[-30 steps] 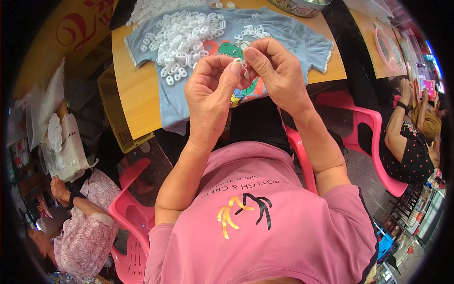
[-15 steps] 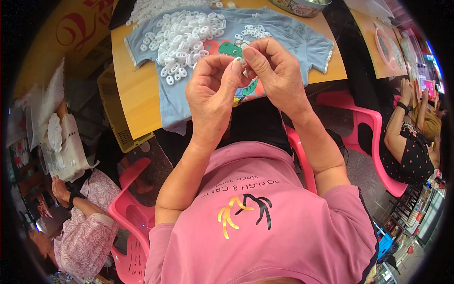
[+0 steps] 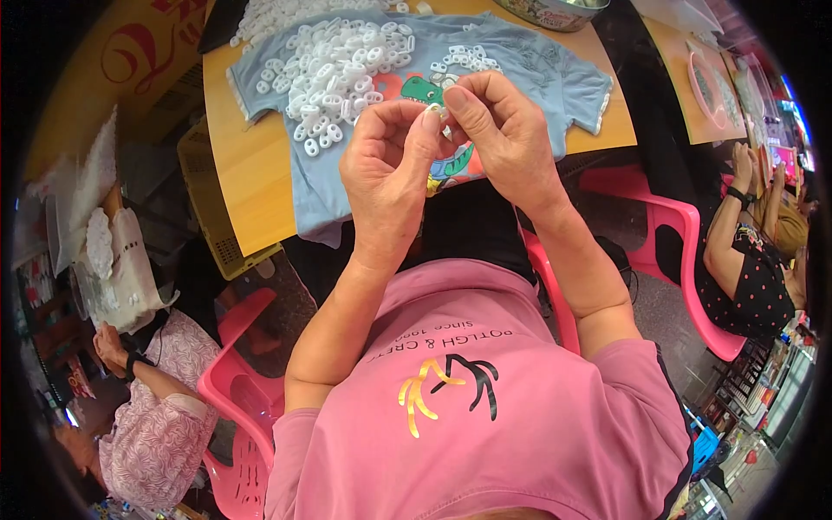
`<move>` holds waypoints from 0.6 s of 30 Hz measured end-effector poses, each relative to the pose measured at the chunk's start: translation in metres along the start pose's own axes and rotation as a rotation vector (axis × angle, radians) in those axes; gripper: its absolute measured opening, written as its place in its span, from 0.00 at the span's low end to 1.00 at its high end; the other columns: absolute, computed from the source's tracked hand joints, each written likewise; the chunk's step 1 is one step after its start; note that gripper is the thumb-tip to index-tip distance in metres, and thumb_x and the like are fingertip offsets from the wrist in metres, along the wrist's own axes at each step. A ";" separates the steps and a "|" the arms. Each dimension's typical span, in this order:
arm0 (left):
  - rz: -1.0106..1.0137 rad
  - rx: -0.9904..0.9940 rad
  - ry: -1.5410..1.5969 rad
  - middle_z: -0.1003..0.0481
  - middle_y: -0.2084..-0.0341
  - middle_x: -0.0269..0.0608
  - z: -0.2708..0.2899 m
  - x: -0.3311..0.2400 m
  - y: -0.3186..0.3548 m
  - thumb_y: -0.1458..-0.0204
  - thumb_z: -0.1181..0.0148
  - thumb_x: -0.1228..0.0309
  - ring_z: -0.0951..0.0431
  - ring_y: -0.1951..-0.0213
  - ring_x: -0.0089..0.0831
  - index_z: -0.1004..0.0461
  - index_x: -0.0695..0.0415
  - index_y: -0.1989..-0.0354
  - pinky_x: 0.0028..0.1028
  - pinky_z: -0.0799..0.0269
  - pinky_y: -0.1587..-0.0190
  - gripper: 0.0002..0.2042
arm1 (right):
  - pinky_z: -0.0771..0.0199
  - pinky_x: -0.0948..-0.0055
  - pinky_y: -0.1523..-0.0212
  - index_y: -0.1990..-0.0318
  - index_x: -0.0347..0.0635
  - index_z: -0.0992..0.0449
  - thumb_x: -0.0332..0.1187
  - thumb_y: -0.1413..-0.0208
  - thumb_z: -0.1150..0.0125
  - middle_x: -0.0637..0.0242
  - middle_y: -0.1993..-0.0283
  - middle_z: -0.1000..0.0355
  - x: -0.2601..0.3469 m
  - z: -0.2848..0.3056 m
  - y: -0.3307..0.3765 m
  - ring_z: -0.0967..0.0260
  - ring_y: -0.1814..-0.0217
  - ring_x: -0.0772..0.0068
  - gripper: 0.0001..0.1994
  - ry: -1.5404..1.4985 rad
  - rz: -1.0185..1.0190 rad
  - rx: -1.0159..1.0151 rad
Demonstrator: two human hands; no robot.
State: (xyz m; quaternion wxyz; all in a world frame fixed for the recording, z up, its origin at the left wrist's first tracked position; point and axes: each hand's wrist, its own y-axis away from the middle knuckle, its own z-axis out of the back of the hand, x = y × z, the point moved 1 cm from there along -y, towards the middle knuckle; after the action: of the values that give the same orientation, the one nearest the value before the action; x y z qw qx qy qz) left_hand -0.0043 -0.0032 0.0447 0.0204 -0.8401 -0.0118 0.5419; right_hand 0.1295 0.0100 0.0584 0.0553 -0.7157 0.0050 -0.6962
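Note:
My left hand (image 3: 394, 160) and my right hand (image 3: 507, 130) meet above the near edge of the table. Between their pinched fingertips is a small white plastic piece (image 3: 438, 111), mostly hidden by the thumbs. Below them a light blue T-shirt (image 3: 537, 78) with a green dinosaur print lies spread on the wooden table (image 3: 251, 195). A heap of small white oval pieces with holes (image 3: 342, 74) rests on the shirt, to the left of my hands. Beyond my fingers sits a smaller group of similar white pieces (image 3: 472, 58).
More white pieces (image 3: 303, 13) are piled at the table's far side. A round tin (image 3: 555, 12) stands at the back right. A yellow crate (image 3: 212, 208) is left of the table. Pink chairs (image 3: 247, 407) and seated people flank me on both sides.
My hands stay in nearly the same place, with only slight finger movement around the small white piece.

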 end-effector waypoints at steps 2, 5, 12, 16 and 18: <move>-0.004 -0.004 -0.012 0.24 0.69 0.38 -0.001 0.000 0.000 0.41 0.42 0.75 0.21 0.69 0.21 0.30 0.64 0.61 0.22 0.23 0.64 0.06 | 0.31 0.84 0.67 0.60 0.35 0.28 0.35 0.36 0.44 0.74 0.70 0.31 0.000 -0.001 0.000 0.36 0.69 0.86 0.10 0.000 -0.003 -0.001; -0.023 -0.009 -0.026 0.24 0.69 0.38 -0.001 0.000 0.000 0.41 0.42 0.75 0.21 0.69 0.21 0.30 0.64 0.61 0.21 0.23 0.64 0.06 | 0.31 0.84 0.67 0.61 0.35 0.28 0.35 0.36 0.44 0.74 0.70 0.31 0.001 -0.002 0.000 0.36 0.69 0.86 0.10 -0.016 0.004 0.000; -0.060 -0.030 -0.097 0.24 0.69 0.37 0.000 0.005 0.000 0.42 0.42 0.75 0.22 0.68 0.20 0.30 0.64 0.61 0.20 0.24 0.65 0.06 | 0.32 0.83 0.71 0.63 0.34 0.28 0.32 0.38 0.42 0.73 0.72 0.31 -0.001 -0.006 -0.001 0.36 0.72 0.86 0.08 0.130 0.104 -0.053; -0.063 -0.044 -0.112 0.24 0.69 0.37 0.000 0.008 0.000 0.42 0.42 0.75 0.23 0.69 0.19 0.30 0.64 0.61 0.20 0.24 0.65 0.06 | 0.33 0.83 0.73 0.63 0.34 0.29 0.31 0.39 0.41 0.73 0.73 0.31 -0.006 -0.010 0.000 0.36 0.73 0.86 0.08 0.170 0.162 -0.095; -0.059 -0.054 -0.089 0.24 0.69 0.37 -0.002 0.010 0.002 0.42 0.42 0.75 0.23 0.69 0.19 0.30 0.64 0.61 0.20 0.25 0.65 0.06 | 0.34 0.83 0.73 0.64 0.35 0.29 0.32 0.39 0.41 0.73 0.73 0.31 -0.006 -0.012 0.003 0.37 0.73 0.86 0.08 0.156 0.162 -0.118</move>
State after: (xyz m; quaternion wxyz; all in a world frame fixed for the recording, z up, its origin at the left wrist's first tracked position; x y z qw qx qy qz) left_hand 0.0015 -0.0049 0.0358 0.0133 -0.8147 -0.0520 0.5774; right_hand 0.1178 0.0069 0.0525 0.0688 -0.6586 0.1080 -0.7416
